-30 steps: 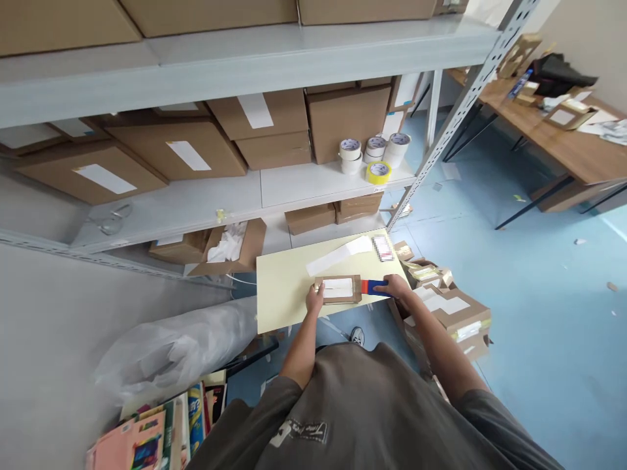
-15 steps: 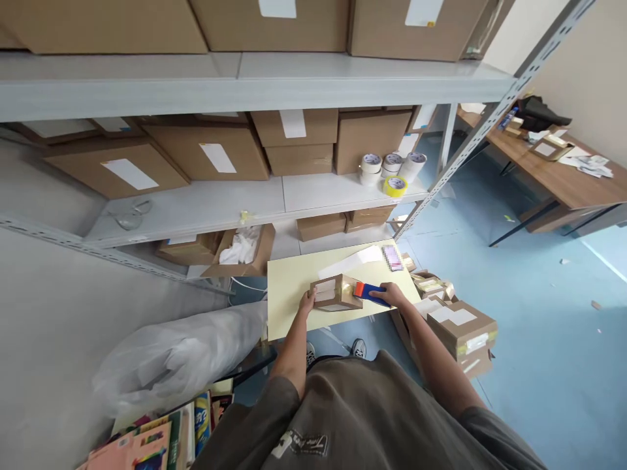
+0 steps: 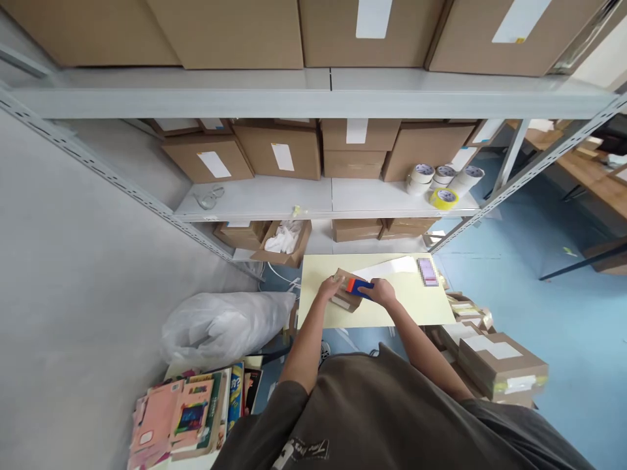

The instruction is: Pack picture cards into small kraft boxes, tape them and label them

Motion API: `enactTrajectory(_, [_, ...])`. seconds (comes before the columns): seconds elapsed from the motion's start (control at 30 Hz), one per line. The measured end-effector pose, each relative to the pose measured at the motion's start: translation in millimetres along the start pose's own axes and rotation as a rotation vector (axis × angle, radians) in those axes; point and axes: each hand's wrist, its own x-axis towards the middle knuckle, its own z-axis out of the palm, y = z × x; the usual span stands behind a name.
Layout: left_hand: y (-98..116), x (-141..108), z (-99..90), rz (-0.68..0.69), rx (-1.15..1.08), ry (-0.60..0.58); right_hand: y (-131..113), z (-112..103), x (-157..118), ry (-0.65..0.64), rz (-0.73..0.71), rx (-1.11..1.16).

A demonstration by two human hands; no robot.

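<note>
A small brown cardboard box (image 3: 347,301) with a white label sits tilted on the pale yellow tabletop (image 3: 327,318). My left hand (image 3: 332,286) grips its upper left part, fingers closed on the cardboard. In my right hand (image 3: 382,292) is a blue hand tool (image 3: 362,288) with an orange-red head, which looks like a tape dispenser. Its head is against or very close to the box's top; I cannot tell whether it touches. Behind the box lies a strip of white paper (image 3: 386,267). A pixelated pink-purple item (image 3: 428,271) rests near the table's right end.
Metal shelving (image 3: 313,103) with cardboard boxes rises in front. Tape rolls (image 3: 420,173), a yellow tape roll (image 3: 444,198) and glasses (image 3: 209,197) sit on its middle shelf. Stacked boxes (image 3: 499,362) stand right, a plastic bag (image 3: 220,326) and books (image 3: 191,411) left.
My view has swung left, so everything appears further right. The box has been turned and tilted, and my left hand has shifted further over it. The blue tool stays in my right hand.
</note>
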Motion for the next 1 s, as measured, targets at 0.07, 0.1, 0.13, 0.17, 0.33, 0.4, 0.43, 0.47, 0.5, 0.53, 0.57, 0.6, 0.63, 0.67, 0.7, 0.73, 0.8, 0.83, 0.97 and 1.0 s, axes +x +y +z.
enactTrajectory(0.07, [6, -8, 12.4, 0.01, 0.047, 0.025, 7, -5, -1, -0.01, 0.018, 0.019])
enactTrajectory(0.1, [6, -12, 19.0, 0.009, 0.057, 0.047, 13, -7, -2, -0.018, 0.023, 0.032])
enactTrajectory(0.13, [7, -17, 25.7, -0.004, 0.062, 0.068, 20, -9, -3, -0.022, 0.025, 0.043])
enactTrajectory(0.17, [7, -21, 32.6, -0.021, 0.069, 0.078, 28, -11, -3, -0.022, 0.025, 0.051])
enactTrajectory(0.33, [13, -38, 72.4, -0.056, 0.154, 0.084, 72, -15, -8, -0.009, -0.008, 0.091])
enactTrajectory(0.4, [18, -42, 88.6, -0.064, 0.178, 0.077, 98, -18, -13, -0.014, -0.026, 0.109])
enactTrajectory(0.43, [21, -43, 95.5, -0.068, 0.192, 0.073, 114, -20, -17, -0.012, -0.029, 0.111])
enactTrajectory(0.47, [23, -43, 101.0, -0.07, 0.206, 0.07, 132, -23, -22, -0.005, -0.024, 0.105])
enactTrajectory(0.5, [25, -43, 105.1, -0.07, 0.218, 0.066, 152, -27, -27, 0.003, -0.015, 0.093])
enactTrajectory(0.53, [27, -42, 107.7, -0.065, 0.224, 0.064, 173, -31, -32, 0.026, 0.004, 0.072])
enactTrajectory(0.57, [28, -41, 108.9, -0.054, 0.223, 0.06, 193, -36, -37, 0.039, 0.027, 0.048])
enactTrajectory(0.6, [28, -40, 108.9, -0.041, 0.219, 0.055, 211, -40, -41, 0.046, 0.048, 0.036])
enactTrajectory(0.63, [27, -38, 108.1, -0.027, 0.214, 0.047, 224, -43, -45, 0.049, 0.048, 0.045])
enactTrajectory(0.67, [26, -37, 106.4, -0.012, 0.209, 0.042, 233, -45, -47, 0.051, 0.05, 0.052])
enactTrajectory(0.7, [24, -35, 103.8, 0.001, 0.199, 0.039, 237, -45, -47, 0.054, 0.053, 0.049])
enactTrajectory(0.73, [21, -34, 100.2, 0.012, 0.182, 0.039, 235, -43, -46, 0.055, 0.057, 0.043])
enactTrajectory(0.8, [12, -31, 88.3, 0.026, 0.111, 0.031, 217, -33, -40, 0.047, 0.065, 0.036])
enactTrajectory(0.83, [7, -29, 79.7, 0.024, 0.06, 0.022, 203, -25, -35, 0.034, 0.058, 0.051])
enactTrajectory(0.97, [-19, -23, 30.1, -0.092, -0.05, 0.033, 133, 10, -18, -0.022, -0.016, 0.138])
enactTrajectory(1.0, [-25, -23, 16.7, -0.135, -0.027, 0.08, 115, 18, -14, -0.03, -0.038, 0.146])
